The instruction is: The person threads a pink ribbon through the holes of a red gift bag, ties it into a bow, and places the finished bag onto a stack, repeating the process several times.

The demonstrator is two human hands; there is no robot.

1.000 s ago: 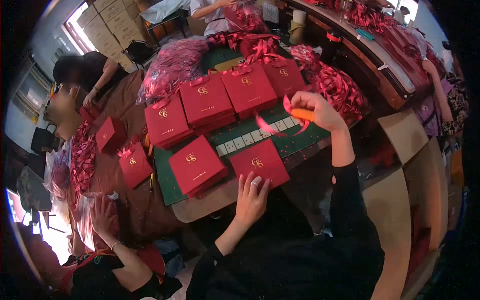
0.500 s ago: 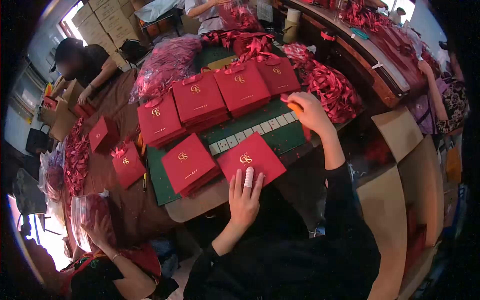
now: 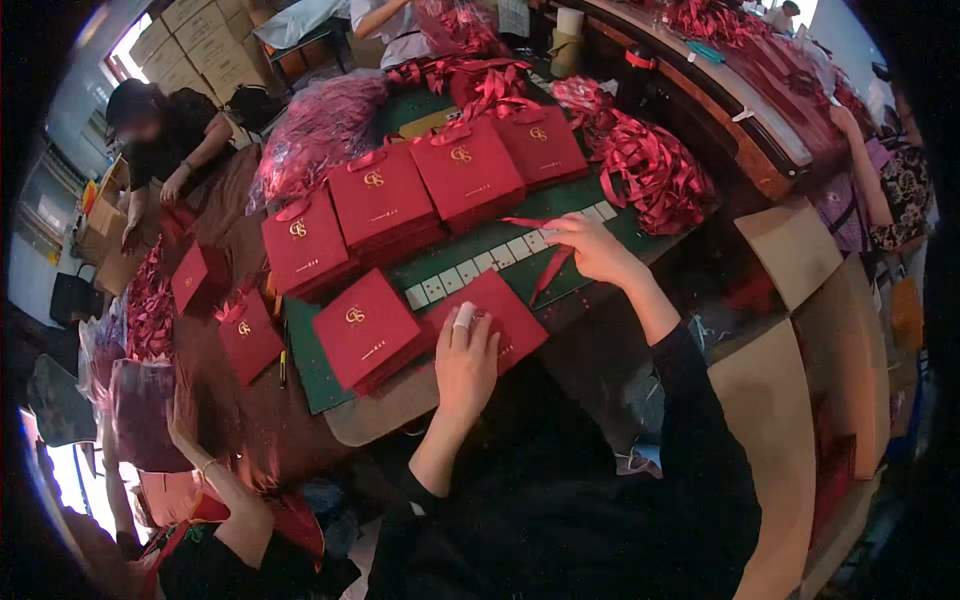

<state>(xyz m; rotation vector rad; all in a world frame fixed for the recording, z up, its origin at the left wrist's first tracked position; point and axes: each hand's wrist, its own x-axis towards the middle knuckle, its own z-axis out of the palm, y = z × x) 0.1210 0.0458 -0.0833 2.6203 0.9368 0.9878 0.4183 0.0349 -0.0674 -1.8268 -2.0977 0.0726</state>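
My left hand [image 3: 467, 365] rests with its fingers on a red paper bag [image 3: 510, 325] lying at the table's front edge. White tape wraps one finger, and the bag's gold logo is covered. Over the bag's far right side, my right hand [image 3: 592, 250] pinches a red ribbon [image 3: 552, 275]; one end points left and another hangs down. Just left of the bag under my hand lies a stack of red bags [image 3: 366, 330] with a gold logo. Behind it, several more stacks of red bags [image 3: 385, 195] stand in a row.
A strip of white cards [image 3: 480, 263] crosses the green mat [image 3: 320, 385]. Heaped red ribbons [image 3: 655, 175] lie at the right, plastic-wrapped ones [image 3: 320, 135] at the back left. An open cardboard box [image 3: 765, 420] stands to my right. Co-workers [image 3: 235, 520] are at the left and back.
My right hand has come down and left with the ribbon; the orange thing seen in it earlier no longer shows. My left hand has slid up over the bag's logo.
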